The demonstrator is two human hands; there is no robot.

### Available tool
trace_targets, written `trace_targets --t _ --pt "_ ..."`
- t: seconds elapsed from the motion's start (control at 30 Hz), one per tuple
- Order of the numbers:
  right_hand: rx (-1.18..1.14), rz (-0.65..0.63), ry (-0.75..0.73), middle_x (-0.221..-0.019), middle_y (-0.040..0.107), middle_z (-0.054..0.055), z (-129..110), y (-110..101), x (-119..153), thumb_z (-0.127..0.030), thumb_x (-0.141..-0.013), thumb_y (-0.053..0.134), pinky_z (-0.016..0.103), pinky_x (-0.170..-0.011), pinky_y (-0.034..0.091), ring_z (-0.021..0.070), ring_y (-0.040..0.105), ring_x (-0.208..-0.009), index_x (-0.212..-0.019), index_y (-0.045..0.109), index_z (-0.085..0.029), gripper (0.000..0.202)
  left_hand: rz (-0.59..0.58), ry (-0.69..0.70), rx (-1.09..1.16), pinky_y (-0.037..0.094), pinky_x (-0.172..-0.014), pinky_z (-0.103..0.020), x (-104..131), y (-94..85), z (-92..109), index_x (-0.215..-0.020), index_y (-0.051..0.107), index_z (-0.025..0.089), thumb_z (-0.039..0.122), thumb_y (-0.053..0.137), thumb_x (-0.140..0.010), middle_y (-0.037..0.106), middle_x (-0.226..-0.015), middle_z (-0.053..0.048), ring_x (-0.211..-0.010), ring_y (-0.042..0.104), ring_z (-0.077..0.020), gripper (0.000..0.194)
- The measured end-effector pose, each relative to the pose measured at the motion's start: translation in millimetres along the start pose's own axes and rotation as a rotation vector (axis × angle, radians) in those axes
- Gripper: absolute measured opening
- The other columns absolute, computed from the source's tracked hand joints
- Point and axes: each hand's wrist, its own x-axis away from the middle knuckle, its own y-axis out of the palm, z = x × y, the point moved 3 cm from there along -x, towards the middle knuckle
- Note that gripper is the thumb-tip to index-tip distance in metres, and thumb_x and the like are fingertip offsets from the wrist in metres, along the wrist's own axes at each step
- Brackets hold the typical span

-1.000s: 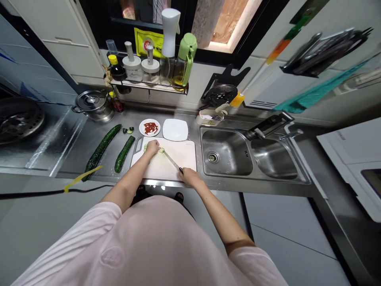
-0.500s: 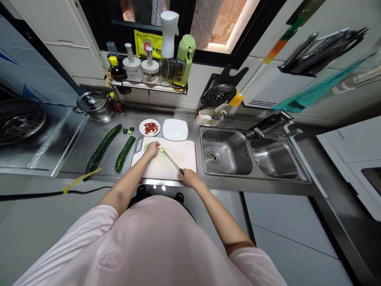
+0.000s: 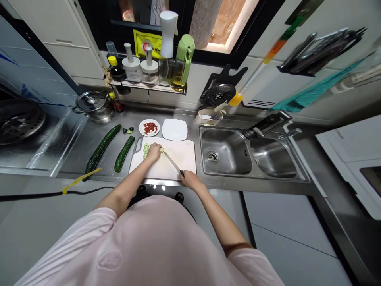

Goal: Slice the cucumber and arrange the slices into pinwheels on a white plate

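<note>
A white cutting board (image 3: 181,161) lies on the counter in front of me. My right hand (image 3: 189,178) grips a kitchen knife (image 3: 173,161) by its dark handle, the blade slanting up-left across the board. Over the board's left half, my left hand (image 3: 154,152) has its fingers closed at a pale green cucumber slice (image 3: 162,149) by the knife's tip. Several cucumber slices (image 3: 145,150) line up just left of that hand, partly hidden by it. To the board's left lie a shorter cucumber (image 3: 124,154) and a longer one, also a cucumber (image 3: 102,149).
Behind the board stand a plate of chopped red pieces (image 3: 149,134) and a square white plate (image 3: 175,130). Cucumber ends (image 3: 128,130) lie near the cucumbers. A double sink (image 3: 226,172) is at right, a steel pot (image 3: 94,107) at back left, a bottle rack (image 3: 149,85) above.
My left hand has moved slightly right and down, onto the single slice near the knife tip, uncovering more of the slice row. The knife stays nearly in place.
</note>
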Motion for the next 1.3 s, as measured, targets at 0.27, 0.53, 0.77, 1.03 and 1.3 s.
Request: trace_targets --t 0.27,0.53,0.77,1.03,1.3 --pt "-0.108 0.018 0.038 -0.107 0.068 0.014 3 10 6 -0.047 -0.095 0.036 0.027 -0.073 0.045 0.0223 0.066 -0.093 -0.105 0.063 -0.016 0.042 0.017 -0.075 0.092 0.040 -0.084 -0.030 -2 -5.6 3 -0.098 0.064 0.021 0.022 0.058 -0.082 0.064 -0.100 -0.008 -0.098 0.056 -0.0214 0.018" --pt "-0.176 0.011 0.043 -0.098 0.069 0.012 5 10 7 -0.047 -0.095 0.039 0.025 -0.068 0.043 0.0196 0.067 -0.080 -0.102 0.063 -0.015 0.041 0.114 -0.205 0.383 0.040 -0.066 -0.024 25 -10.6 -1 -0.087 0.064 0.021 0.021 0.058 -0.077 0.066 -0.077 -0.001 -0.072 0.059 -0.0151 0.011" --pt "-0.196 0.030 0.028 -0.091 0.069 0.012 9 18 2 -0.047 -0.094 0.039 0.026 -0.066 0.042 0.0190 0.066 -0.074 -0.098 0.064 -0.015 0.040 0.133 -0.242 0.501 0.040 -0.062 -0.022 91 1.4 -23 -0.084 0.061 0.022 0.028 0.061 -0.075 0.062 -0.070 0.003 -0.064 0.057 -0.0119 0.011" --pt "-0.196 0.045 0.037 -0.091 0.069 0.012 9 22 -2 -0.048 -0.092 0.040 0.026 -0.063 0.041 0.0217 0.066 -0.078 -0.097 0.063 -0.015 0.041 0.251 -0.375 0.450 0.041 -0.062 -0.021 109 -6.2 -69 -0.085 0.058 0.023 0.030 0.062 -0.073 0.061 -0.070 0.004 -0.063 0.056 -0.0113 0.014" --pt "-0.233 0.047 0.040 -0.084 0.068 0.010 9 21 1 -0.049 -0.093 0.041 0.025 -0.062 0.040 0.0179 0.064 -0.070 -0.092 0.062 -0.016 0.039 0.186 -0.397 0.322 0.038 -0.063 -0.023 111 -12.7 -68 -0.088 0.058 0.024 0.032 0.060 -0.076 0.065 -0.075 0.003 -0.067 0.059 -0.0133 0.014"
